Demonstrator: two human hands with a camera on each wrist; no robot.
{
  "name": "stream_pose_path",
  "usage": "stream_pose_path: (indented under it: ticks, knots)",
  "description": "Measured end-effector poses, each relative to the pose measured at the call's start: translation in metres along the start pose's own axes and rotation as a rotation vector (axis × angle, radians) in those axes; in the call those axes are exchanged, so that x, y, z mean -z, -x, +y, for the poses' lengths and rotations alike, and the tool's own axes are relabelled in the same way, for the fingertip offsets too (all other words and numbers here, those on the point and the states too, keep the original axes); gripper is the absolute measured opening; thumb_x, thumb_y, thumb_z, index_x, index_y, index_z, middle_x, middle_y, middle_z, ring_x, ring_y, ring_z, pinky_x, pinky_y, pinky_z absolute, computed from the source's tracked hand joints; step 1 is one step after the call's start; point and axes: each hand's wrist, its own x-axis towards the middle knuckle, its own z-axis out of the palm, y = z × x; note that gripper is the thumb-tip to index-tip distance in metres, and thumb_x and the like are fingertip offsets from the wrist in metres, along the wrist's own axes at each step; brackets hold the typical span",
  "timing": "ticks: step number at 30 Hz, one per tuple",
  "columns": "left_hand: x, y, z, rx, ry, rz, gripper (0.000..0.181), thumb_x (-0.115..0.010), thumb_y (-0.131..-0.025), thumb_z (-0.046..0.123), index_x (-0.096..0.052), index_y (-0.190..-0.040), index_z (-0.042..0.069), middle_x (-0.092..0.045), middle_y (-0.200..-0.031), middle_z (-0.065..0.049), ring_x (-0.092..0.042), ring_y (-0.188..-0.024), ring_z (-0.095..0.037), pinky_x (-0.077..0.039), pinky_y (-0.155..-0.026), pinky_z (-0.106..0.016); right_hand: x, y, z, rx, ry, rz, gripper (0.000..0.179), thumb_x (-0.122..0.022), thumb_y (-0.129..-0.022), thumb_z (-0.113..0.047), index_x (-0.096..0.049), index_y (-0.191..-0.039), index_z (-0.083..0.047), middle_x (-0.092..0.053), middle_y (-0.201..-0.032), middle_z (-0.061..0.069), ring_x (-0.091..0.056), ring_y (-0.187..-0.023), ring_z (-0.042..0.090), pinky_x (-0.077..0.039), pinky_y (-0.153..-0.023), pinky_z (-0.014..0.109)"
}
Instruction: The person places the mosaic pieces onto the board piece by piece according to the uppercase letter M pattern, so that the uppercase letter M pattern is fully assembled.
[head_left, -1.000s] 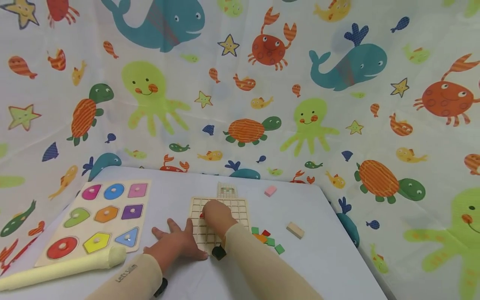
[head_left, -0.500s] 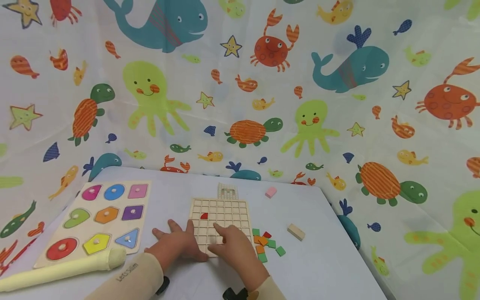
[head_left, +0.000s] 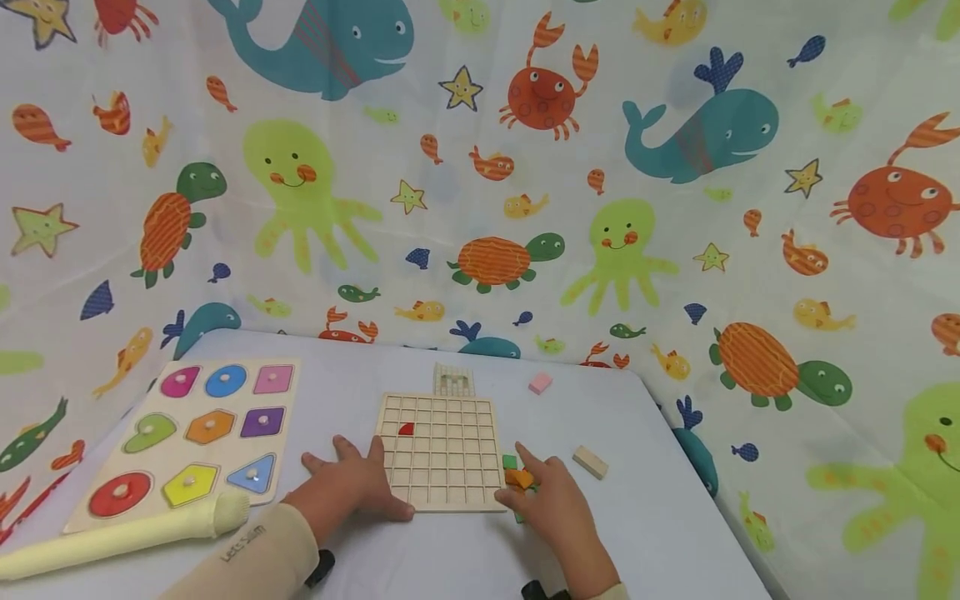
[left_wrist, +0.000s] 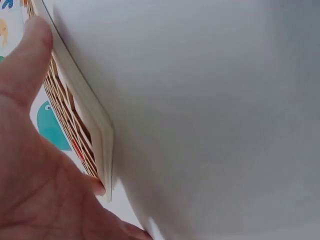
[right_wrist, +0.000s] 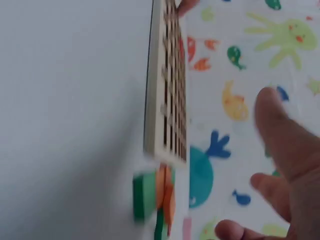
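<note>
A square wooden grid board [head_left: 458, 473] lies on the table, with one red quarter-round piece [head_left: 406, 429] in a cell at its upper left. My left hand [head_left: 351, 486] is spread at the board's left side, thumb on the near corner and fingertips along the edge. The left wrist view shows its thumb [left_wrist: 37, 37] over the board's rim. Just right of the board, my right hand [head_left: 553, 504] hovers over small green and orange pieces [head_left: 519, 477], index finger and thumb apart with nothing between them. It partly hides the pile. In the right wrist view, green blocks [right_wrist: 145, 195] sit below the fingers.
A knobbed shape puzzle [head_left: 210, 442] lies at the left, a pale yellow rod [head_left: 127, 537] in front of it. Behind the board is a small pale lattice piece [head_left: 453, 381]. A pink block [head_left: 540, 382] and a plain wooden block [head_left: 591, 462] lie to the right.
My right hand has left the red piece in its cell and moved right and down, off the board to the loose pieces. The left hand has stayed at the board's left edge.
</note>
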Motion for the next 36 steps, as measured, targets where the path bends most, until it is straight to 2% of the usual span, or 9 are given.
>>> stream_pose_path:
  ticks: [5,9,12,15,22,28,33,36]
  knots:
    - [0.003,-0.008,-0.002,-0.042,0.01,0.026,0.14,-0.089,-0.064,0.074,-0.025,-0.168,0.005,-0.009,-0.161,-0.054,-0.006,-0.141,-0.086,-0.01,-0.117,-0.088,0.016,-0.011,0.035,-0.041,0.104,0.018,0.09,-0.09,-0.074,-0.063,-0.055,-0.154,-0.042,-0.059,-0.122,0.014,-0.055,-0.09,0.021,-0.046,-0.067,0.033]
    - [0.005,-0.008,-0.001,-0.064,0.014,0.028,0.133,-0.09,-0.068,0.068,-0.028,-0.166,0.001,-0.014,-0.161,-0.053,-0.01,-0.147,-0.078,-0.008,-0.121,-0.083,0.025,-0.017,0.058,-0.018,0.211,0.017,0.09,-0.091,-0.071,-0.064,-0.058,-0.151,-0.042,-0.059,-0.133,0.017,-0.059,-0.107,0.026,-0.056,-0.075,0.039]
    - [0.007,-0.004,0.0,-0.067,0.008,0.023,0.133,-0.093,-0.067,0.064,-0.03,-0.165,0.0,-0.012,-0.16,-0.054,-0.011,-0.147,-0.078,-0.004,-0.121,-0.084,0.032,-0.022,0.067,0.002,0.256,-0.001,0.087,-0.093,-0.071,-0.061,-0.062,-0.149,-0.04,-0.06,-0.126,0.014,-0.056,-0.107,0.028,-0.058,-0.077,0.041]
    - [0.005,-0.005,0.0,-0.069,-0.01,0.027,0.136,-0.094,-0.065,0.066,-0.029,-0.165,0.0,-0.009,-0.161,-0.054,-0.01,-0.146,-0.08,-0.002,-0.121,-0.084,0.036,-0.025,0.073,-0.004,0.296,-0.033,0.084,-0.094,-0.07,-0.058,-0.065,-0.146,-0.039,-0.058,-0.117,0.011,-0.052,-0.101,0.026,-0.055,-0.073,0.038]
    - [-0.01,-0.019,-0.01,-0.068,-0.008,0.064,0.143,-0.093,-0.06,0.073,-0.028,-0.166,0.0,-0.002,-0.164,-0.052,0.0,-0.145,-0.082,0.003,-0.118,-0.086,0.036,-0.027,0.08,-0.046,0.353,-0.092,0.079,-0.096,-0.065,-0.058,-0.072,-0.138,-0.039,-0.059,-0.113,0.006,-0.047,-0.102,0.025,-0.051,-0.071,0.037]
    - [-0.015,-0.027,-0.014,-0.07,-0.029,0.053,0.148,-0.091,-0.059,0.078,-0.025,-0.167,0.001,-0.004,-0.164,-0.052,-0.005,-0.148,-0.079,0.007,-0.119,-0.085,0.032,-0.033,0.079,-0.043,0.367,-0.137,0.061,-0.098,-0.067,-0.051,-0.08,-0.125,-0.039,-0.06,-0.107,0.004,-0.048,-0.099,0.024,-0.049,-0.072,0.035]
    - [-0.017,-0.03,-0.015,-0.067,-0.025,0.052,0.149,-0.091,-0.058,0.077,-0.026,-0.167,0.001,-0.004,-0.163,-0.052,-0.006,-0.146,-0.081,0.006,-0.119,-0.085,0.03,-0.036,0.076,-0.023,0.36,-0.171,0.047,-0.098,-0.072,-0.043,-0.085,-0.115,-0.03,-0.067,-0.111,0.002,-0.057,-0.102,0.022,-0.059,-0.087,0.043]
    - [-0.017,-0.03,-0.015,-0.052,-0.019,0.039,0.151,-0.091,-0.056,0.08,-0.024,-0.168,0.002,-0.002,-0.164,-0.051,0.0,-0.145,-0.083,0.005,-0.119,-0.086,0.03,-0.036,0.074,-0.019,0.321,-0.184,0.043,-0.097,-0.074,-0.039,-0.085,-0.112,-0.024,-0.074,-0.113,-0.001,-0.064,-0.106,0.022,-0.059,-0.096,0.05]
